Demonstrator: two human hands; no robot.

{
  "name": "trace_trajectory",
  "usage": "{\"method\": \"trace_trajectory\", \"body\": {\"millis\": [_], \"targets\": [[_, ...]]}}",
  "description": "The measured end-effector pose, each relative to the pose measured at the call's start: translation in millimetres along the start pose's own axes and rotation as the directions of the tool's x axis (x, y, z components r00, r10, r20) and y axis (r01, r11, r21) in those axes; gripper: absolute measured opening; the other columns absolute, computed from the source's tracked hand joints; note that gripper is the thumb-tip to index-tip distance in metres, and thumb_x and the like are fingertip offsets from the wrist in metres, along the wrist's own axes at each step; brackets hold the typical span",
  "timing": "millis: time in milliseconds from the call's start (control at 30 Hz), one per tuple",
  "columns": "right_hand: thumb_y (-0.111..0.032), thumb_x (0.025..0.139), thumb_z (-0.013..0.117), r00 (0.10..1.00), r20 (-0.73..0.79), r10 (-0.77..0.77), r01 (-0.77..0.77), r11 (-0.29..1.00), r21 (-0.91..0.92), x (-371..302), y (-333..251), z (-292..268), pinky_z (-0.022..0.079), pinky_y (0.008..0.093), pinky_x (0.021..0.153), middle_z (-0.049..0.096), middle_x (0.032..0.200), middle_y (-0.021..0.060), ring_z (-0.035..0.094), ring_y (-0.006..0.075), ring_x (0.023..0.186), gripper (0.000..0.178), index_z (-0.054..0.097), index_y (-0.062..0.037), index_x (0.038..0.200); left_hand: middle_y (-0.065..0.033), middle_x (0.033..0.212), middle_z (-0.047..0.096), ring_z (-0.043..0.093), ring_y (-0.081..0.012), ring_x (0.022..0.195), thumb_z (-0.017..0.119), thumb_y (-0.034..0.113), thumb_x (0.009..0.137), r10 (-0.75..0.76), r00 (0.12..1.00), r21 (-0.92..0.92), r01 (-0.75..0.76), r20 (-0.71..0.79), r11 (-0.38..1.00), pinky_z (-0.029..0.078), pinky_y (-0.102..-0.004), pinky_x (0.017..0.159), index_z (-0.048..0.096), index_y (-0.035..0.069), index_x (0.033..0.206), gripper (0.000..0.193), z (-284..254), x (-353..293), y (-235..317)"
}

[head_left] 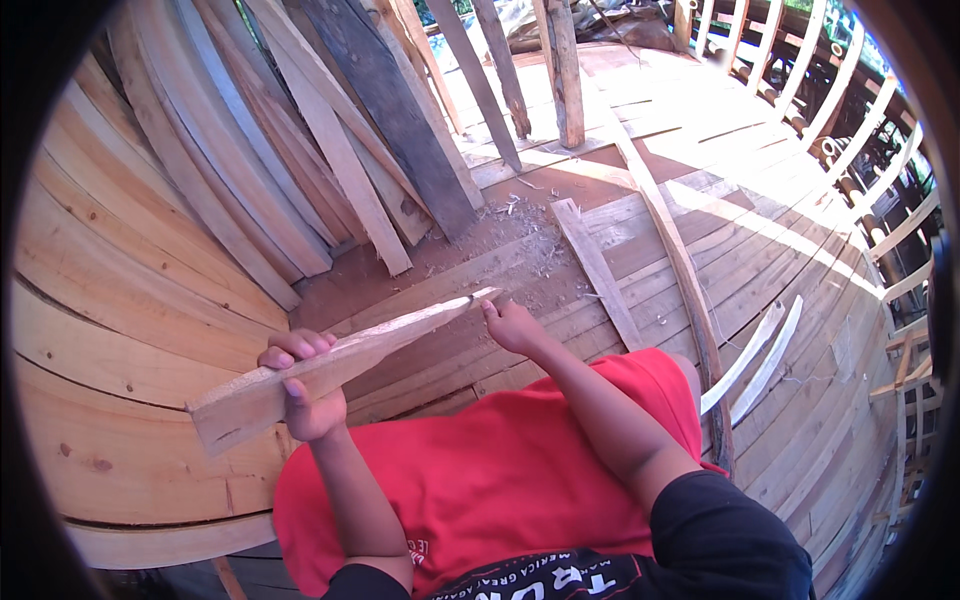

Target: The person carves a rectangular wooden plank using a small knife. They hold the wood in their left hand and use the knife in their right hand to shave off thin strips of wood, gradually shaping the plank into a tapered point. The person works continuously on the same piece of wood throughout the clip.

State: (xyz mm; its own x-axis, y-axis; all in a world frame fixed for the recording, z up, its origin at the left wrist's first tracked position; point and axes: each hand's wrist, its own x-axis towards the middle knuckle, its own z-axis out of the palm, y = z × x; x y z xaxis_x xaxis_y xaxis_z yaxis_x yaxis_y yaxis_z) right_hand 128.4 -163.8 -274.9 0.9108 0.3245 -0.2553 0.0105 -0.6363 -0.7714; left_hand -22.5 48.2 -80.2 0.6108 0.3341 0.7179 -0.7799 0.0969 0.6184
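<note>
A long tapered piece of wood is held out above my lap, its wide end to the left and its narrow point to the right. My left hand is closed round the wide part, fingers over the upper edge and thumb on the near face. Up at the narrow tip is my right hand, its fingers curled and its thumb against the end. Whether those fingers pinch the tip itself or some small thing beside it is too small to tell. Red cloth covers my lap underneath.
Curved planks form a wall on the left, with boards leaning there. Wood shavings litter the plank floor. A short board, a long strip and two pale curved strips lie rightward. Upright posts stand beyond.
</note>
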Motion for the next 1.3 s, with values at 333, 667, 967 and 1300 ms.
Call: {"method": "trace_trajectory", "body": {"millis": [333, 667, 967, 1300], "targets": [[-0.050, 0.100, 0.036, 0.991, 0.026, 0.130, -0.131, 0.989, 0.063, -9.4, 4.7, 1.3, 0.052, 0.0522, 0.080, 0.068, 0.092, 0.0302, 0.066, 0.0461, 0.089, 0.066, 0.065, 0.0089, 0.100, 0.0020, 0.084, 0.051, 0.055, -0.0155, 0.075, 0.074, 0.029, 0.084, 0.086, 0.856, 0.188, 0.014, -0.510, 0.982, 0.053, -0.0358, 0.071, 0.029, 0.015, 0.150, 0.081, 31.9, -7.9, -0.9], [-0.064, 0.099, 0.032, 0.997, 0.080, 0.006, -0.081, 0.088, 0.993, -35.6, -50.6, -88.9, 0.015, 0.0291, 0.036, 0.024, 0.054, -0.0040, 0.019, 0.0086, 0.040, 0.055, 0.036, -0.0143, 0.075, 0.0013, 0.063, 0.038, 0.042, -0.0094, 0.054, 0.070, 0.021, 0.082, 0.156, 0.840, 0.190, -0.065, -0.520, 0.980, 0.049, -0.0241, 0.051, 0.044, 0.011, 0.097, 0.032, 11.7, -11.3, -12.3], [-0.064, 0.100, 0.029, 0.825, 0.560, 0.070, -0.562, 0.193, 0.804, -48.0, -56.8, -16.4, 0.013, 0.0287, 0.037, 0.023, 0.053, -0.0043, 0.018, 0.0102, 0.039, 0.055, 0.037, -0.0142, 0.079, 0.0011, 0.061, 0.036, 0.041, -0.0105, 0.053, 0.070, 0.025, 0.082, 0.153, 0.882, 0.214, -0.061, -0.446, 0.975, 0.045, -0.0246, 0.047, 0.034, 0.013, 0.082, 0.037, 14.5, -7.9, -12.6], [-0.063, 0.100, 0.029, 0.796, 0.604, 0.026, -0.597, 0.193, 0.779, -51.9, -33.1, 0.3, 0.013, 0.0291, 0.036, 0.024, 0.054, -0.0051, 0.019, 0.0094, 0.039, 0.055, 0.037, -0.0145, 0.077, 0.0007, 0.059, 0.037, 0.039, -0.0092, 0.049, 0.073, 0.029, 0.081, 0.142, 0.925, 0.162, -0.090, -0.352, 0.983, 0.046, -0.0240, 0.046, 0.034, 0.012, 0.081, 0.042, 22.3, -8.8, -14.6]]}}
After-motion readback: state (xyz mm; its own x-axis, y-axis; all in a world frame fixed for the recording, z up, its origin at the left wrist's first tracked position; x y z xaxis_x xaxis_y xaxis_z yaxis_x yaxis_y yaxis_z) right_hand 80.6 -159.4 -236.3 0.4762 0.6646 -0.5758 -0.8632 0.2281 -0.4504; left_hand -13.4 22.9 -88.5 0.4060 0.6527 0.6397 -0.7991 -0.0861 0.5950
